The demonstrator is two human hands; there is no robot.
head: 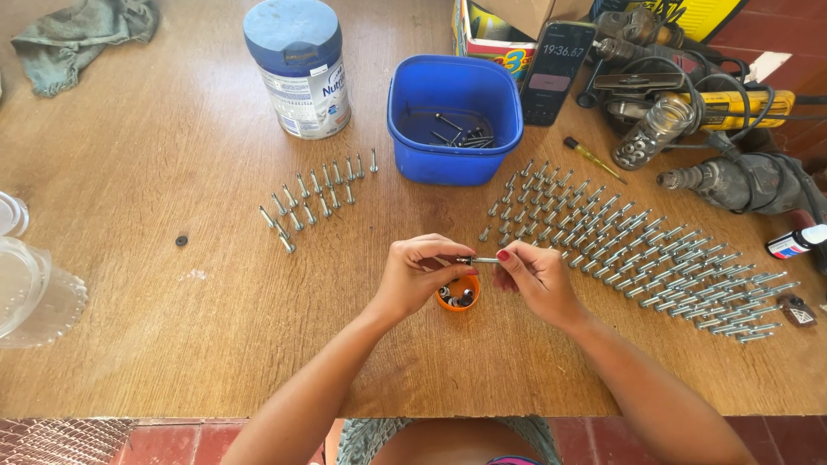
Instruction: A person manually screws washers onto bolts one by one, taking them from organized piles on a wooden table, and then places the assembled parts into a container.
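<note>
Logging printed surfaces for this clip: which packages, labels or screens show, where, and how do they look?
Tin: back centre-left, upright cylinder, blue lid, silver-white label.
Phone: propped right of the blue tub, dark lit screen with a pink patch.
Carton: behind the tub, colourful printed box.
Small bottle: right edge, lying down, white with red-blue label.

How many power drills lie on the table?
2, both at the right: a yellow drill among cables, and a grey drill in front of it. More may be hidden.
</note>
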